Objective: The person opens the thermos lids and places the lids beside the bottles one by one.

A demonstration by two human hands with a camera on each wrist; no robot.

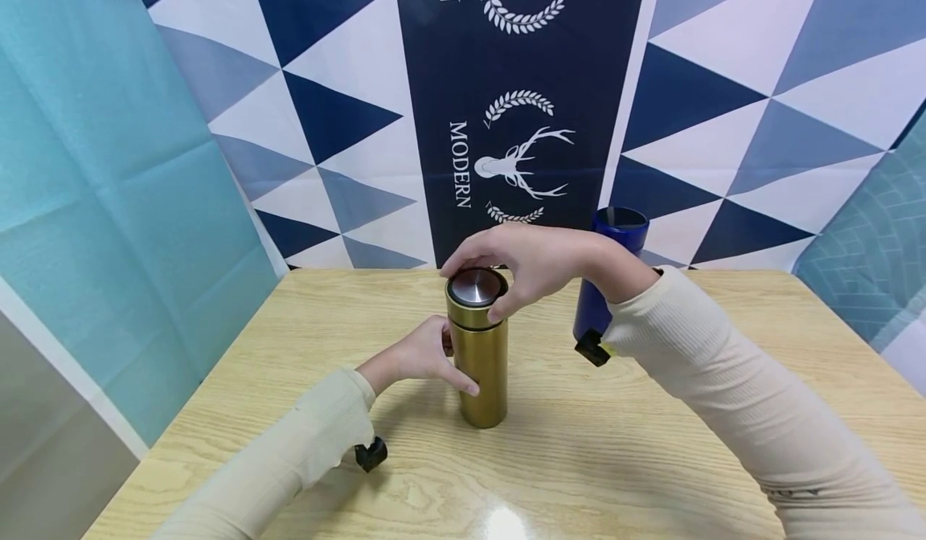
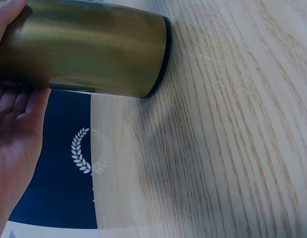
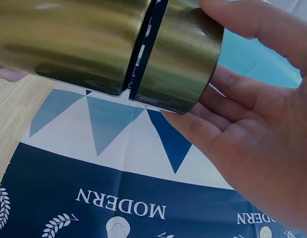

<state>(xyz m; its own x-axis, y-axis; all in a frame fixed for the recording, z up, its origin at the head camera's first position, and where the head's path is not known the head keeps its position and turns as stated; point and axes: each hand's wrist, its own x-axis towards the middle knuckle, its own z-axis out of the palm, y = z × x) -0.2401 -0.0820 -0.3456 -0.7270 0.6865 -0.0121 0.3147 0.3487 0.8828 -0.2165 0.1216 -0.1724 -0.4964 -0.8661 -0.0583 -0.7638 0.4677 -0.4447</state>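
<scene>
A gold thermos flask (image 1: 485,371) stands upright near the middle of the wooden table, its dark base (image 2: 166,54) showing in the left wrist view. My left hand (image 1: 427,351) grips its body from the left, thumb across the front. From above, my right hand (image 1: 538,259) holds the gold lid (image 1: 475,289), fingers behind it and thumb in front; the lid's top is a silvery disc with a dark ring. In the right wrist view a narrow gap separates the lid (image 3: 183,54) from the body (image 3: 69,39), with a dark neck between them.
A dark blue cylindrical cup or flask (image 1: 592,311) stands behind my right forearm, partly hidden. A patterned cloth (image 1: 340,122) hangs along the table's back edge. Black wrist cameras (image 1: 371,453) hang below my sleeves. The wooden table (image 1: 434,484) extends forward and to both sides.
</scene>
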